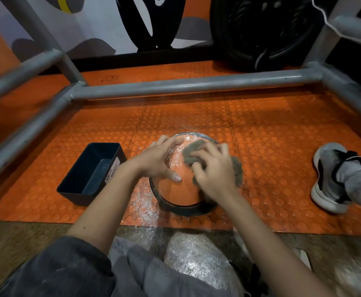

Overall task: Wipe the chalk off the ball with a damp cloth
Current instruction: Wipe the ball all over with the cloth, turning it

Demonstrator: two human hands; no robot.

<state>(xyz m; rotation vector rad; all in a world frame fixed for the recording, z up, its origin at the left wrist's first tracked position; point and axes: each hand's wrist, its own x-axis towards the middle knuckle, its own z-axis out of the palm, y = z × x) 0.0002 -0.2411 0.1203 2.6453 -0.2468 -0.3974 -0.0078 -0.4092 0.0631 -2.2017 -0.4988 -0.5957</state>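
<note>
Two hands meet on a smooth orange ball point(175, 189), and we see it low in the middle of the view, seated in a dark round ring stand point(184, 207) that rests on an orange studded rubber floor mat point(271, 146). The left hand point(158, 159) lies flat on the ball's left upper side, fingers fairly straight and spread, thumb stretched toward us along the surface; it holds nothing and only rests on the ball. The right hand point(212, 174) has its fingers curled over a crumpled grey cloth point(237, 168) and presses it against the ball's right upper side. The cloth bulges out past the fingers at the far side and at the right.

We make out pale white chalk point(178, 152) smeared on the far top of the ball between the two hands, while the near face of the ball looks plain orange. More white powder point(142, 202) is scattered on the mat just left of the ring.

Just beside the ball on the left stands a dark rectangular plastic bin point(89, 168) with a white label point(112, 171) reading "WASTE BASKET". A grey metal pipe frame point(186, 84) crosses the view beyond the ball. At the far right a grey and black sneaker point(327, 174) rests on the mat, well apart from the ball.
</note>
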